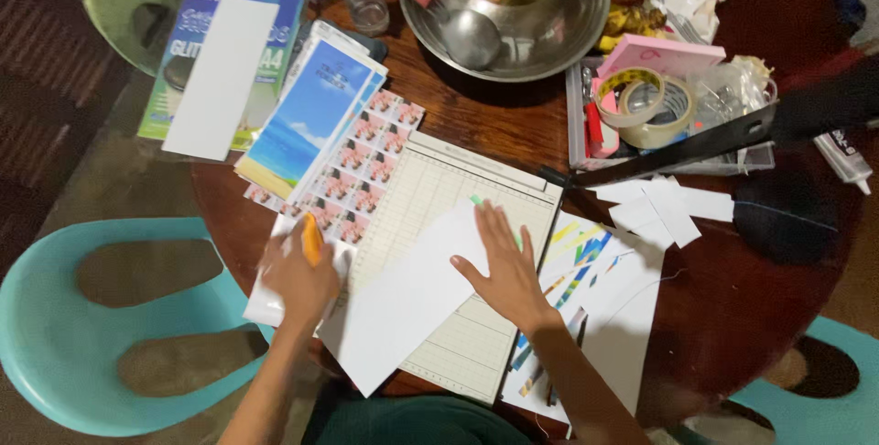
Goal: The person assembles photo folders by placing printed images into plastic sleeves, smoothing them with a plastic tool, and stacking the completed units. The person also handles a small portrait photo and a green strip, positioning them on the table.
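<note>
Head view, straight down, close.

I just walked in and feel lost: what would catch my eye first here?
Probably the two hands at the middle: the right hand flat on a white sheet over a paper cutter, the left hand holding something orange. Behind, a big metal bowl with a ladle.

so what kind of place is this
Probably a home dining table used for paper crafts: a round wooden table holds a paper trimmer, tape rolls and a metal bowl, with plastic chairs around.
</note>
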